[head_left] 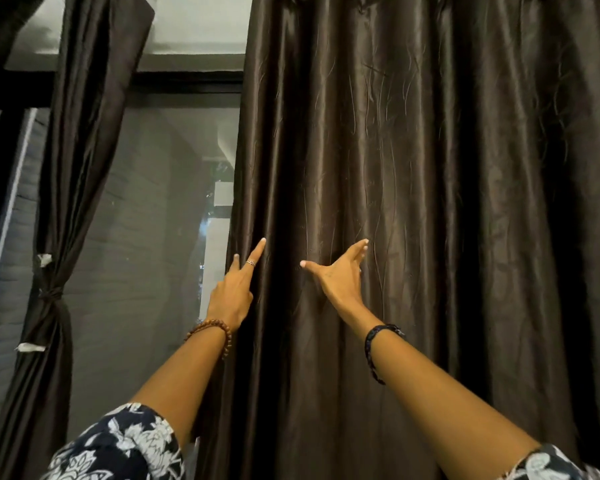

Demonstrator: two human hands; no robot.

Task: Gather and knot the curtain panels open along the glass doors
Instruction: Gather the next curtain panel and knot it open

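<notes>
A wide dark brown satin curtain panel [413, 202] hangs loose in long folds over the right part of the glass door. My left hand [234, 289] reaches to the panel's left edge with straight fingers touching the cloth there. My right hand [340, 271] lies spread against the fabric a little to the right, thumb out to the left. Neither hand grips any cloth. A second curtain panel [77, 168] at the left is gathered and tied in a knot [51, 292] at about mid-height.
Between the two panels the glass door [153, 237] shows, with a dark frame bar [187, 81] across its top. Further dark fabric hangs at the far left edge. The loose panel fills the whole right side.
</notes>
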